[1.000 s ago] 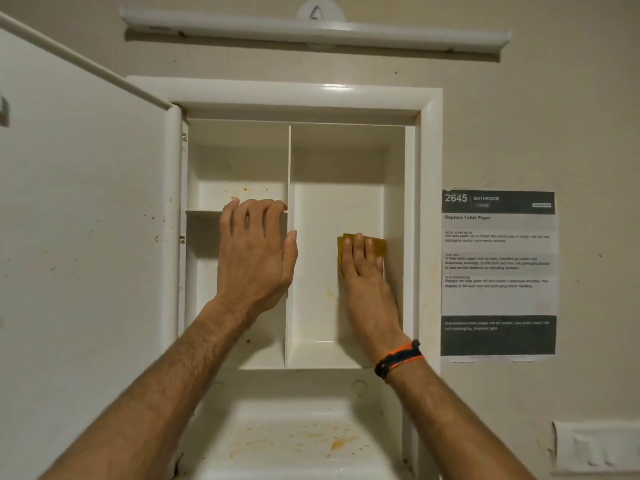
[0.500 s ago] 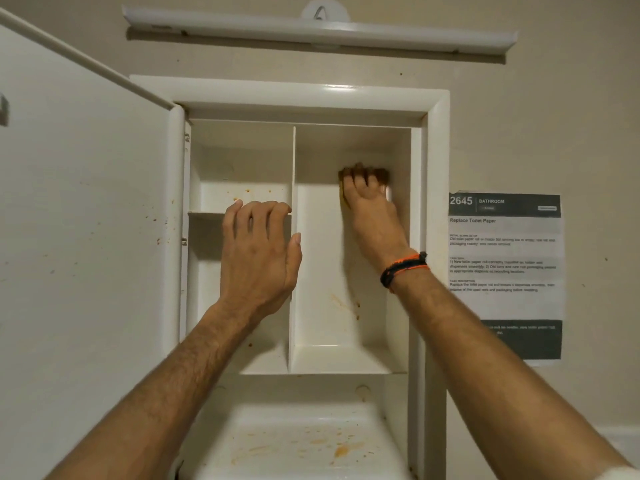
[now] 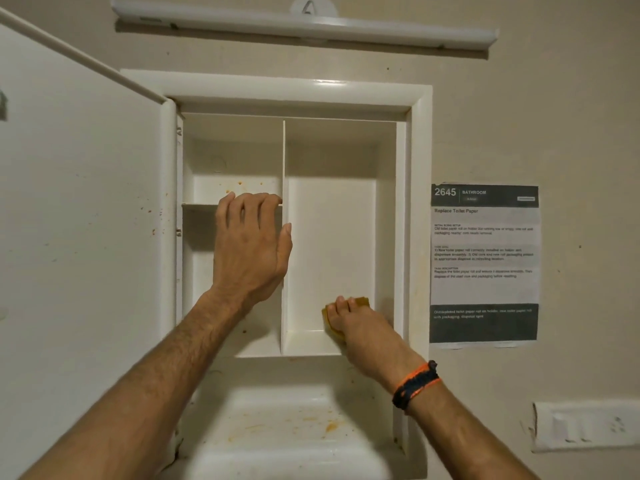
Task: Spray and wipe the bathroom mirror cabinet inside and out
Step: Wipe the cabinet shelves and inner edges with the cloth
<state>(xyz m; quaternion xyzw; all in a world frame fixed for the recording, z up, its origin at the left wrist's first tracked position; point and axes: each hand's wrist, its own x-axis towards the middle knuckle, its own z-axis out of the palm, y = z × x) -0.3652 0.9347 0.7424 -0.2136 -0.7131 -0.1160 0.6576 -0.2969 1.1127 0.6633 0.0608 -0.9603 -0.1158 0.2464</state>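
The white mirror cabinet [image 3: 420, 202] hangs open on the wall, its door [image 3: 79, 237] swung out to the left. A vertical divider [image 3: 284, 161] splits the inside. My right hand [image 3: 363, 327] presses a yellow-brown cloth [image 3: 362, 302] with straight fingers against the back wall low in the right compartment, near its floor. My left hand [image 3: 249, 247] rests on the front edge of the small shelf [image 3: 199, 204] in the left compartment, fingers hooked over the edge, thumb by the divider. Orange-brown specks mark the wall above that shelf.
A stained white ledge [image 3: 277, 424] sits below the cabinet. A tube light fitting [image 3: 304, 26] runs above it. A printed sheet [image 3: 485, 265] is taped to the wall on the right, with a switch plate [image 3: 585, 426] lower right. The door's inner face has small brown spots.
My right hand slid the cloth from mid-height up to the top of the right compartment, then down to the bottom. The brown smear low on that back wall is gone. My left hand stayed put.
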